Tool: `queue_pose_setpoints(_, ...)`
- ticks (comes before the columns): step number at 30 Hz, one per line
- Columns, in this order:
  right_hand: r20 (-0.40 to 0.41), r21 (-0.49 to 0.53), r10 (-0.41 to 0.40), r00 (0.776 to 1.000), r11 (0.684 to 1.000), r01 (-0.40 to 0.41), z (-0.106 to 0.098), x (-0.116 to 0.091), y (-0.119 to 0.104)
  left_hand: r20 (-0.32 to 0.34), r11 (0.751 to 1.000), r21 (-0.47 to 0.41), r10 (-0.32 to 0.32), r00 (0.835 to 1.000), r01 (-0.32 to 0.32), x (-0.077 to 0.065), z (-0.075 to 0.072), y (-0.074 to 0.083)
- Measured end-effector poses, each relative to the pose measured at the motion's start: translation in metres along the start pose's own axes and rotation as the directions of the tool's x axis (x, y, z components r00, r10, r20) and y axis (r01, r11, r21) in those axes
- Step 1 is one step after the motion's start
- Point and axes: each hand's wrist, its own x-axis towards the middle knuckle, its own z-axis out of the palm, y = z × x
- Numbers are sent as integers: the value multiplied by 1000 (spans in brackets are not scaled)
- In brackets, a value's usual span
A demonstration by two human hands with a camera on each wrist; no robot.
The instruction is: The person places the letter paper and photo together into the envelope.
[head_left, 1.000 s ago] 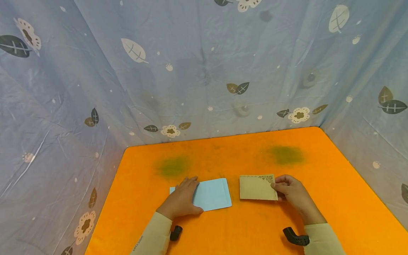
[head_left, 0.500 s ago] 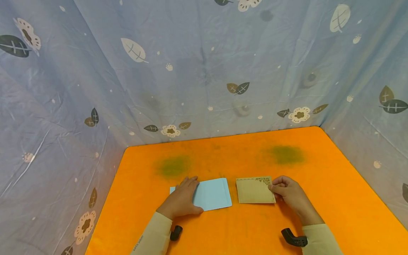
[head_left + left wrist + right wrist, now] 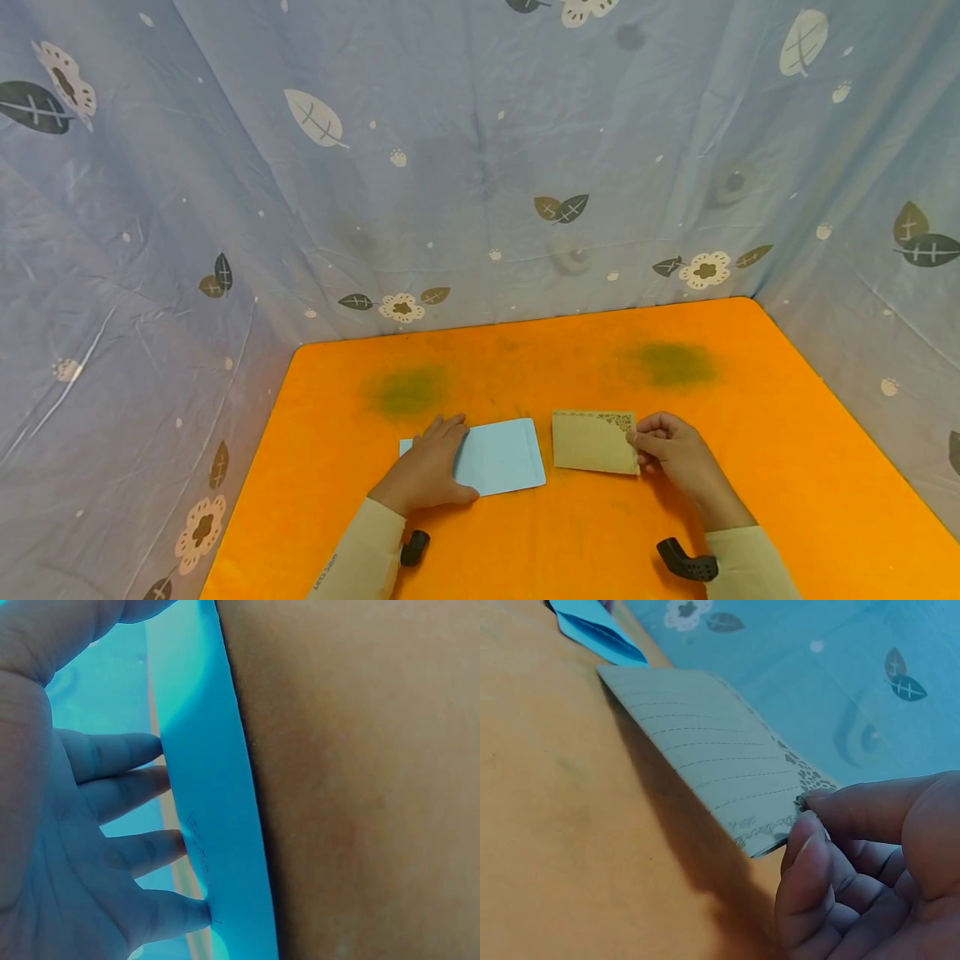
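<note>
The left hand (image 3: 427, 467) spreads over the left part of the blue envelope (image 3: 498, 457), thumb at its near edge and fingers reaching to its far edge. In the left wrist view the fingers are fairly straight, their tips touching the envelope's edge rather than curling round it. The right hand (image 3: 678, 450), to the right of the envelope, pinches a tan sheet of lined notepaper (image 3: 595, 442) by its right end between thumb and fingertips.

The envelope lies on the orange tabletop (image 3: 525, 542), and in the right wrist view its layers part slightly at the end facing the notepaper. The notepaper is just to the right of the envelope, a narrow gap between them; it is raised at a slant, its shadow falling below. Dashed writing lines cross it, and a brown ornament fills its far right corner.

Nearer the wearer than the envelope, both forearms wear pale sleeves (image 3: 750, 562), with a black curved fitting (image 3: 687, 560) beside each wrist. One greenish smudge (image 3: 408, 390) marks the tabletop beyond the envelope's left end, another (image 3: 672, 364) beyond it to the right. Farther behind the envelope hangs a blue-grey curtain (image 3: 480, 167) printed with leaves and flowers.
</note>
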Motion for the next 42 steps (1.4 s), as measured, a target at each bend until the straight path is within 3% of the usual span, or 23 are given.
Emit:
queue_pose_setpoints(13,-12,-21,15,1000,1000,-15,4,3,2,-1,1000,-6,4,1000,-4,0,0,0)
queue_pose_setpoints(42,20,51,18,1000,999,-19,22,5,5,10,1000,-4,-11,1000,11,0,1,0)
